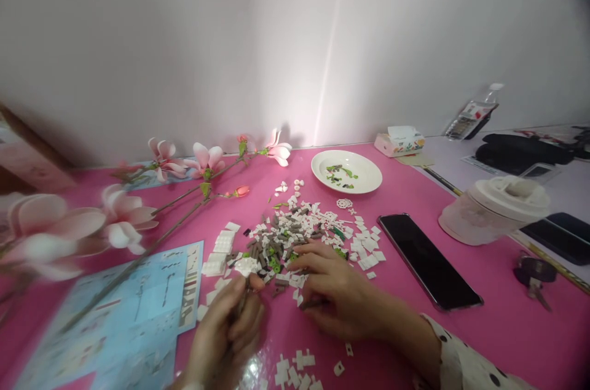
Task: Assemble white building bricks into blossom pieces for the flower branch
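My left hand (233, 322) is closed, with thumb and forefinger pinching a small dark grey-brown building brick piece (240, 303). It is just in front of a mixed pile of small building bricks (286, 236) in white, brown and green. My right hand (338, 292) reaches over the front right of that pile, fingers apart and fingertips among the pieces. A dark brown piece (316, 303) shows below its fingers; whether the hand grips it I cannot tell. White plates (224, 242) lie stacked left of the pile, and white pieces (297, 371) are scattered nearest me.
Brick-built magnolia branches (207, 159) lie at left over a blue instruction sheet (138, 298). Behind the pile stands a white plate (369, 178) holding green pieces. On the right are a phone (428, 261), a lidded cup (488, 212), keys (534, 273) and a tissue pack (400, 141).
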Available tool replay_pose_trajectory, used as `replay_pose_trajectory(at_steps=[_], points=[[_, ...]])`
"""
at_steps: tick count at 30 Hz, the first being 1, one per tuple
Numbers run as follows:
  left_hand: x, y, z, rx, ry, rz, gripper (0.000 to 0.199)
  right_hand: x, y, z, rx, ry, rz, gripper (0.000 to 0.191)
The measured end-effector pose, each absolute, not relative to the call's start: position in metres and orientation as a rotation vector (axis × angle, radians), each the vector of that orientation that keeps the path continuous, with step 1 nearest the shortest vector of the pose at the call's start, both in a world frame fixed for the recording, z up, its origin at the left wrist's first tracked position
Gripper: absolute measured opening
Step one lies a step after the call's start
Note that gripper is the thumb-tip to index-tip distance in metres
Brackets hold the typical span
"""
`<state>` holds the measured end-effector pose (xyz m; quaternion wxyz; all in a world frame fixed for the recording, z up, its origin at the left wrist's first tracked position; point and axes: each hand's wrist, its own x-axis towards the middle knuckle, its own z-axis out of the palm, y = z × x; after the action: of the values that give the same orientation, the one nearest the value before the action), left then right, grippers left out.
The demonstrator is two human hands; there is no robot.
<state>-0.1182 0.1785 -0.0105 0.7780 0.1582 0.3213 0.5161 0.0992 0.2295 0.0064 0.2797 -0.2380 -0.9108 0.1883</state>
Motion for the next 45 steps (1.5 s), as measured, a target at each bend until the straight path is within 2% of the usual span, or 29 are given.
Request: replay_pose_trajectory(at_steps=[6,15,23,32,43,45], points=[[-0.119,0.177,-0.009,0.342,0.697,1.11,0.029,0.095,0.225,0.002,-0.701,-2.553,0.462,0.01],[-0.119,0.177,-0.008,0.328,0.703,1.108,0.026,0.099,0.234,-0.013,-0.905,-2.295,0.38,0.01],[-0.117,0.178,-0.004,0.27,0.76,1.121,0.028,0.1,0.229,0.004,-0.743,-2.485,0.52,0.016],[-0.119,0.177,-0.008,0.314,0.704,1.103,0.025,0.103,0.238,-0.009,-0.922,-2.336,0.365,0.01],[-0.119,0.178,-0.006,0.341,0.724,1.089,0.028,0.093,0.224,-0.006,-0.825,-2.47,0.444,0.005],[-0.119,0.178,-0.005,0.333,0.724,1.097,0.026,0.096,0.227,-0.004,-0.827,-2.436,0.431,0.009]])
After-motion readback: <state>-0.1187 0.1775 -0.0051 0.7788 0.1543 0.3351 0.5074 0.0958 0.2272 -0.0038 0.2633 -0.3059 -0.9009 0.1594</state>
